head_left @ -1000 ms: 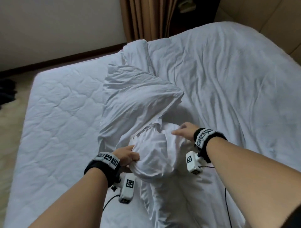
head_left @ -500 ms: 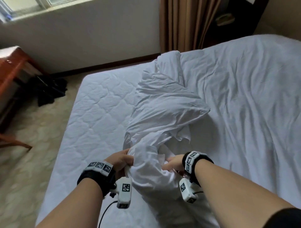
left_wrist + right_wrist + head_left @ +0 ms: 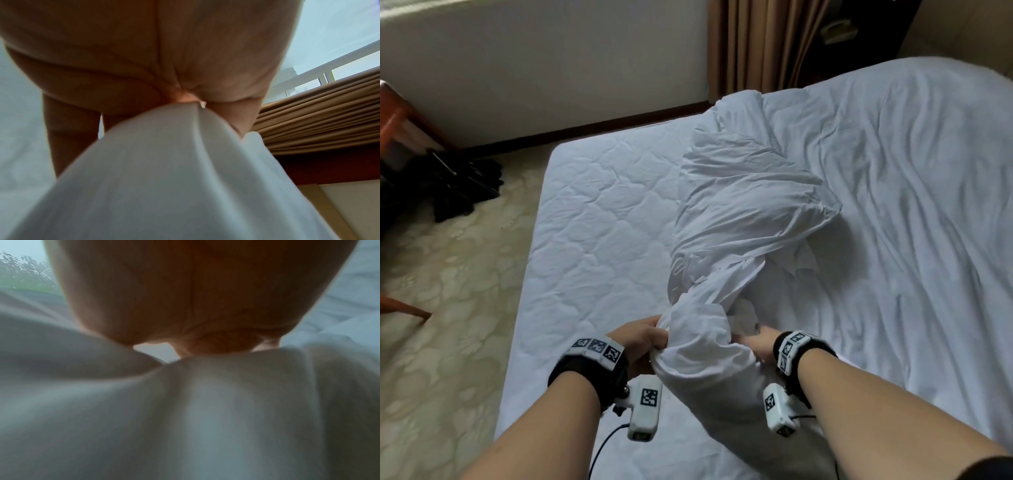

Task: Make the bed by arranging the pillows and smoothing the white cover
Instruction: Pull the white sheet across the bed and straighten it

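A bunched white cover point(image 3: 739, 205) lies in a twisted ridge down the middle of the bed, its near end gathered into a thick roll point(image 3: 702, 346). My left hand point(image 3: 643, 337) grips the roll's left side with curled fingers; the left wrist view shows white cloth point(image 3: 174, 170) squeezed in my left hand point(image 3: 185, 100). My right hand point(image 3: 755, 342) grips the roll's right side, its fingers buried in the folds; in the right wrist view my right hand point(image 3: 205, 344) closes on the cloth point(image 3: 205, 402). No pillow can be told apart from the cover.
The quilted mattress top point(image 3: 599, 240) lies bare on the left. A wrinkled white sheet point(image 3: 893, 205) spreads over the right half. Patterned floor point(image 3: 448, 291), dark clothes point(image 3: 458, 185) and a wooden chair point(image 3: 393, 137) are left of the bed; brown curtains point(image 3: 763, 44) hang behind.
Both hands have drawn the gathered cover end nearer to me. The right hand went from resting on top of the roll to gripping its side. The head view swung left.
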The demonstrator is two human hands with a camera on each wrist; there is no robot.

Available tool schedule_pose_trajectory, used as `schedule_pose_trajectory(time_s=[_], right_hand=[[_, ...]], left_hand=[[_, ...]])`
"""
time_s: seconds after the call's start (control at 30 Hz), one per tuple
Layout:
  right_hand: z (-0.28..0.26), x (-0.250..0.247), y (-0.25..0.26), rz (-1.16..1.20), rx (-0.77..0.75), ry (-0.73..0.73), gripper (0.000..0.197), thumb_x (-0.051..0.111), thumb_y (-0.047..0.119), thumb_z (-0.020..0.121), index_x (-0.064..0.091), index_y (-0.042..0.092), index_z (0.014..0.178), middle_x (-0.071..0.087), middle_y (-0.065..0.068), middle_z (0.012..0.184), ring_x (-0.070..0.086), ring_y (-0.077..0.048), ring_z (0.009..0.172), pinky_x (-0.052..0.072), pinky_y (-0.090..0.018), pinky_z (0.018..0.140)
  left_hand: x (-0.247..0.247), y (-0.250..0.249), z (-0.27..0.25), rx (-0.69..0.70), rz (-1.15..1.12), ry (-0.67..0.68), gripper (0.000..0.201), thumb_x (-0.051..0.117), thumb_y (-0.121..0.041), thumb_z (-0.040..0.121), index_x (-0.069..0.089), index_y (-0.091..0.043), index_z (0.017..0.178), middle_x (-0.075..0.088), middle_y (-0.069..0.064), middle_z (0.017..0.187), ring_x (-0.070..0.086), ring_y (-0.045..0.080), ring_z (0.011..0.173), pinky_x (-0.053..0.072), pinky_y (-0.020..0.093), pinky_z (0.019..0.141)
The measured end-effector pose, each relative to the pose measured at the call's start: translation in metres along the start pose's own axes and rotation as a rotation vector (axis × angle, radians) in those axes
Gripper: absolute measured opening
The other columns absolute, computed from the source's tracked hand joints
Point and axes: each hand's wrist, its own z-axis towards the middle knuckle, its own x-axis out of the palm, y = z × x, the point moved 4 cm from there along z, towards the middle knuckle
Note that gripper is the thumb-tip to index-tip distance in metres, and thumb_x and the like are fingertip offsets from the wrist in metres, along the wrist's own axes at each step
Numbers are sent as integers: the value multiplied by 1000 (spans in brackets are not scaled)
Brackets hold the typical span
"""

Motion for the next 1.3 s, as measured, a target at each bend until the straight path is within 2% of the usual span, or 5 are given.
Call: schedule_pose_trajectory(time_s=[0.2, 0.53, 0.63, 0.8, 1.3], right_hand=[[-40, 89, -1, -95, 24, 92, 132, 54, 92, 44, 32, 22, 153, 61, -11, 134, 66, -27, 107, 53, -38, 96], [-79, 102, -32, -9, 155, -158, 151, 77, 78, 42, -12, 29, 154, 30, -18, 154, 47, -38, 129, 45, -45, 103], [-89, 120, -39, 49, 137, -79, 117, 84, 49, 68, 13, 11, 153, 53, -17, 132, 61, -25, 94, 50, -34, 78], [-113, 163, -71, -53, 19, 68, 21, 74, 26, 82, 64, 14, 96, 67, -5, 87, 71, -23, 86, 58, -27, 68], [-179, 202, -174, 27, 131, -137, 41, 39, 14, 102, 50, -2, 138, 51, -20, 141, 48, -31, 131, 39, -27, 99]], left_hand=[[-50, 46, -9, -40, 157, 10, 59, 57, 2, 64, 71, -15, 119, 69, 27, 119, 68, 37, 93, 55, 64, 92], [-33, 86, -31, 12, 221, 164, 55, 49, 11, 80, 67, -18, 123, 76, 12, 99, 71, 24, 76, 59, 38, 67], [-30, 105, -44, -26, 278, 96, 67, 47, -1, 56, 68, -15, 118, 69, 6, 74, 63, 19, 55, 55, 32, 57], [-32, 154, -70, -76, 325, 26, 68, 46, 0, 51, 68, -11, 114, 66, 11, 72, 62, 24, 54, 55, 35, 58], [-28, 214, -120, -30, 446, -42, 43, 51, 4, 65, 69, -4, 104, 67, 25, 81, 66, 41, 75, 52, 70, 80]])
